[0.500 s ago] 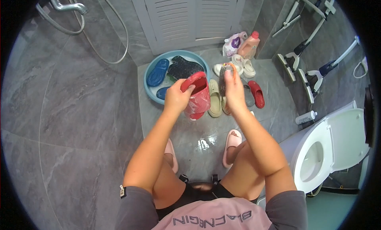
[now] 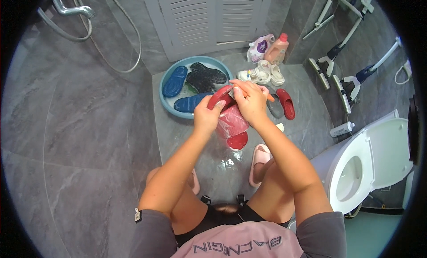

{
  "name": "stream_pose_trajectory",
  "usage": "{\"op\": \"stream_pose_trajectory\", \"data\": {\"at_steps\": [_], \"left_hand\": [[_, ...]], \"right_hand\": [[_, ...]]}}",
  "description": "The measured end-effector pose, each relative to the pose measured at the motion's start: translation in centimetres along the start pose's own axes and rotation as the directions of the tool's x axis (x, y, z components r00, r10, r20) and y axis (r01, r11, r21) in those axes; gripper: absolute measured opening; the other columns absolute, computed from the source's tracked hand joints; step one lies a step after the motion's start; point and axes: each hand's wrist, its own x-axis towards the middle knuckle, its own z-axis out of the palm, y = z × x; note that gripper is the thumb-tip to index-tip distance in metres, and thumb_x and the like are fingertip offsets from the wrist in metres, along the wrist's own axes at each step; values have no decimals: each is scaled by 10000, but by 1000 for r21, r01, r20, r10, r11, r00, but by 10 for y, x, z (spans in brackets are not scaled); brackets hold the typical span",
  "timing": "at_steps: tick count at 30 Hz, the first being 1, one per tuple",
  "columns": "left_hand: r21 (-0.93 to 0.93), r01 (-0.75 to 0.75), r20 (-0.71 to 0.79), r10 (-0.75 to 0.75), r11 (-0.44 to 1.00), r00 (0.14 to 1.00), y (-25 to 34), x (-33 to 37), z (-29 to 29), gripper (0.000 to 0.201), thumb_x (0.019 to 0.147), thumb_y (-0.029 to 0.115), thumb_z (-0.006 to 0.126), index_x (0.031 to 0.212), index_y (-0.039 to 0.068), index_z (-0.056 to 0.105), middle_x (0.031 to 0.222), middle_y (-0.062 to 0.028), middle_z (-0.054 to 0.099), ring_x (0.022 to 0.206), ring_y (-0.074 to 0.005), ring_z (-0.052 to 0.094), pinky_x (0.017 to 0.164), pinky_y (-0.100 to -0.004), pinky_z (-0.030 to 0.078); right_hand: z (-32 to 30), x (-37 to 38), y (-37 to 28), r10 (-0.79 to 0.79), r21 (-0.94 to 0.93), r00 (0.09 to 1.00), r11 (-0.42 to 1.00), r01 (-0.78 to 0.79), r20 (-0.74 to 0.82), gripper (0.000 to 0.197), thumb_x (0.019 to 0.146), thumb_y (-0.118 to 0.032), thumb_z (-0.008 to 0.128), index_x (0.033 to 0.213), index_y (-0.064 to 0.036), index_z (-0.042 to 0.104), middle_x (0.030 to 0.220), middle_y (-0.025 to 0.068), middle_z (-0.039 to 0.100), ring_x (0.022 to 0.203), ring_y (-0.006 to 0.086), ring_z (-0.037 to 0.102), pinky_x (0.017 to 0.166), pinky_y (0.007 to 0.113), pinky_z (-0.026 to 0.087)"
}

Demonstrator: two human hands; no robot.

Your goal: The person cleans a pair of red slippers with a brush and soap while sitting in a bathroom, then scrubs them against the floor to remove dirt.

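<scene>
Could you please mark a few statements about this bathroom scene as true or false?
1. The left hand holds a red slipper. True.
2. The blue basin holds only white shoes. False: it holds blue and dark slippers.
3. The right hand is closed on an orange-handled brush over the slipper. True.
4. The toilet lid is shut. False: it is raised, with the bowl open.
5. A second red slipper lies on the floor at the right. True.
</scene>
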Motion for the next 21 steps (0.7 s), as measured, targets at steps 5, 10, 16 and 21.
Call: {"op": "stream_pose_trajectory", "data": {"at_steps": [5,10,16,21], "left_hand": [[-364,-18,-67,-7,931,998,15,5,-6,209,835,127,707,996,8,651,900,-70,689,803,-130,630,741,-275,497],[135,-176,118,161,975,980,14,-6,-9,289,789,170,750,1003,12,637,857,-167,685,784,-242,684,712,-332,511],[-49,-210,-60,207,976,976,33,1,-10,254,803,164,735,986,12,644,847,-142,694,765,-193,673,711,-316,513],[261,-199,80,184,945,980,17,1,-20,262,805,169,726,1009,28,644,866,-135,687,767,-207,664,711,-323,505]], "right_hand": [[-2,-6,26,211,100,972,970,-221,99,283,932,-349,512,1094,-188,678,937,40,678,942,205,614,933,427,318],[-11,3,-7,309,486,934,798,-357,178,260,909,-292,549,1097,-155,665,908,36,666,918,232,614,923,417,324],[-8,-4,18,100,128,995,987,-96,-28,291,844,-335,599,1073,-166,660,948,45,667,903,211,608,885,400,317],[-8,-2,-24,-179,-25,983,984,178,-28,298,781,-362,642,1003,-166,674,840,36,630,853,210,601,836,415,312]]}}
